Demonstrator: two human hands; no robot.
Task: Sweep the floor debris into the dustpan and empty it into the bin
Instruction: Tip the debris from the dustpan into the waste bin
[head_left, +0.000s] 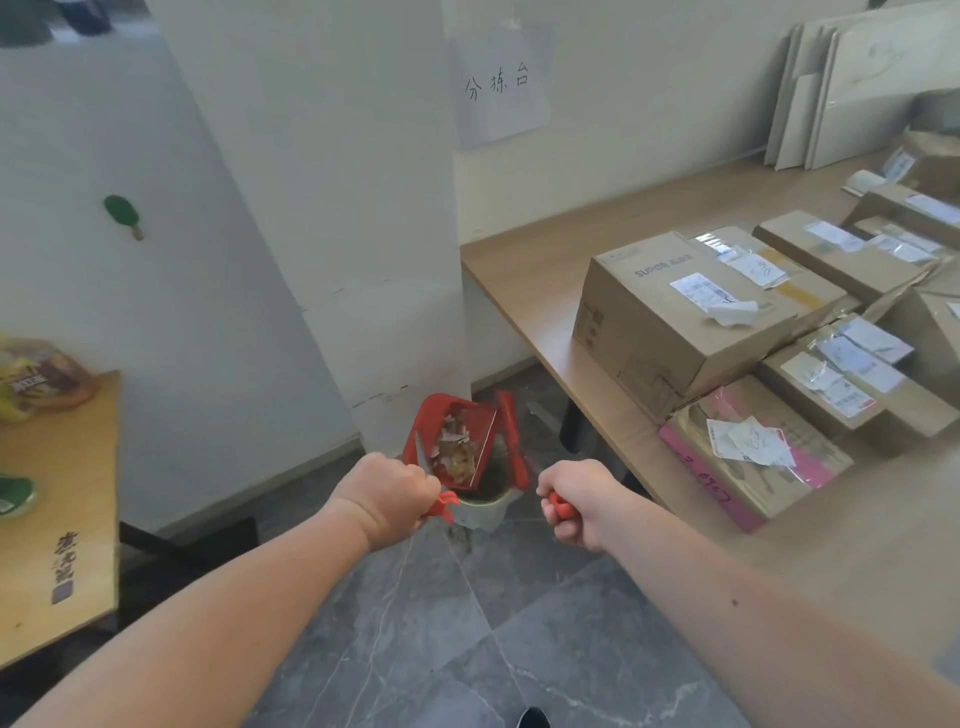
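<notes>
Over the bin (483, 512), our left hand (387, 499) gripped the dustpan (431, 415) handle, with debris (457, 452) inside the tilted pan. Our right hand (576, 506) clasped the brush (511, 441). We judged emptying was the step in hand; next, tip steeper.

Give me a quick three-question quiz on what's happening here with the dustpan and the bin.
1. True or false: the red dustpan is tilted above the small bin, with debris inside it.
2. Fill in: the right hand has its fingers curled round the handle of a red ____.
3. What holds the dustpan's handle?
A) the left hand
B) a hook on the wall
C) nothing; it lies on the floor

Key:
1. True
2. brush
3. A
</notes>
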